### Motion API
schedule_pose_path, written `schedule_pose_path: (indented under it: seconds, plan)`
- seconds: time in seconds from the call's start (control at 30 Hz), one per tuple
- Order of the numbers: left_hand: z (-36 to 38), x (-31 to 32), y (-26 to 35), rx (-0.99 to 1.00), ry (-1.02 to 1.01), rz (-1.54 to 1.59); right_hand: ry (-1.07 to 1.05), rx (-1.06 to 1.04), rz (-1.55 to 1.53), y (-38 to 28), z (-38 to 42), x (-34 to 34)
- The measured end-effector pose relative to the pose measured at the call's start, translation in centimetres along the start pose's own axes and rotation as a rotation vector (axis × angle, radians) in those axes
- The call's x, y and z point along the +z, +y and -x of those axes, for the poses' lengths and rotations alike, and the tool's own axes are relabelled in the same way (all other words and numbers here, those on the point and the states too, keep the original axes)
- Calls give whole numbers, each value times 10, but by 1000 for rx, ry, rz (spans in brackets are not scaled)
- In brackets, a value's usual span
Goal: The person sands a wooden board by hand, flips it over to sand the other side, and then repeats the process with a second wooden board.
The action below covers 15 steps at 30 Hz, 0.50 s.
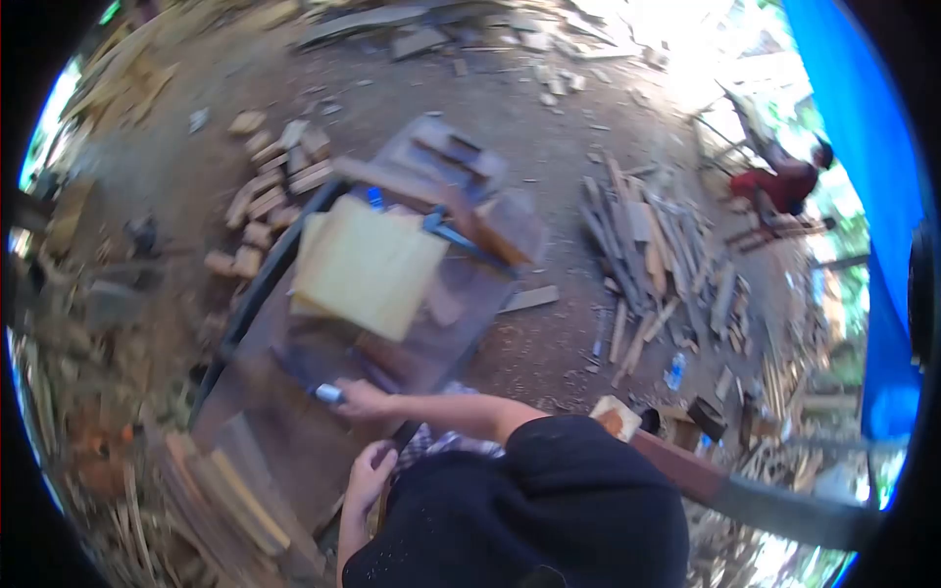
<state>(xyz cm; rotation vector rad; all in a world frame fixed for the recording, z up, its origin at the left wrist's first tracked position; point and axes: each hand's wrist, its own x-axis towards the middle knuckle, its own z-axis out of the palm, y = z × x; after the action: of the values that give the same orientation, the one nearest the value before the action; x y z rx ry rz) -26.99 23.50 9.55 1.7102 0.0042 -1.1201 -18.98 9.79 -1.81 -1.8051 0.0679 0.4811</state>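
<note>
My right hand (365, 400) reaches over the worktable (314, 461), closed around a blurred tool with a pale blue-white end (329, 393). A dark part seems to run from it to the upper left; its exact kind I cannot tell. My left hand (369, 474) is at the table's near edge, fingers loosely bent, with nothing visible in them. Beyond the right hand lies a brown wooden piece (387, 361). Pale yellow square boards (372, 265) are stacked farther up the table. A blue clamp-like tool (446, 230) lies beside their upper right corner.
Wooden blocks (265, 201) are piled on the ground past the table's left edge. Planks (235, 490) lean near its lower end. Long wood offcuts (652, 245) lie to the right, near a plastic bottle (675, 370). A person (784, 181) sits at the far right.
</note>
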Motion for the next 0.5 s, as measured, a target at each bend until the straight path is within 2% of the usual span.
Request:
schedule_pose_path:
  seconds: [0.03, 0.07, 0.1, 0.17, 0.2, 0.23, 0.33, 0.37, 0.43, 0.47, 0.5]
  plan:
    - [-10, 6, -10, -53, -61, -93, 2, -41, 28, 7, -4, 0]
    - [-17, 16, -7, -117, -228, -39, 1, -23, 24, 7, -4, -4]
    - [-33, 28, -15, -112, -261, -46, -12, -10, 13, 3, -2, -5]
    - [-72, 49, -38, -4, -510, -131, -42, -6, 42, 4, -5, -6]
    - [-72, 71, 14, -82, -533, -242, -30, -5, 30, 5, -5, -6]
    - [-78, 76, 12, -73, -546, -242, -26, -19, 29, 6, -5, -6]
    - [-114, 117, 42, -55, -863, -317, -34, 27, 24, -8, 3, -15]
    - [-115, 122, 35, -48, -954, -339, -41, 26, 34, -4, 6, -14]
    - [-125, 125, 29, -15, -1054, -376, -19, -67, 30, 2, -1, -11]
    - [-96, 82, -44, -2, -1048, -387, -6, -112, 21, -5, 3, -16]
    - [-25, 30, -149, 6, -1023, -392, -39, -38, -16, -5, 3, -15]
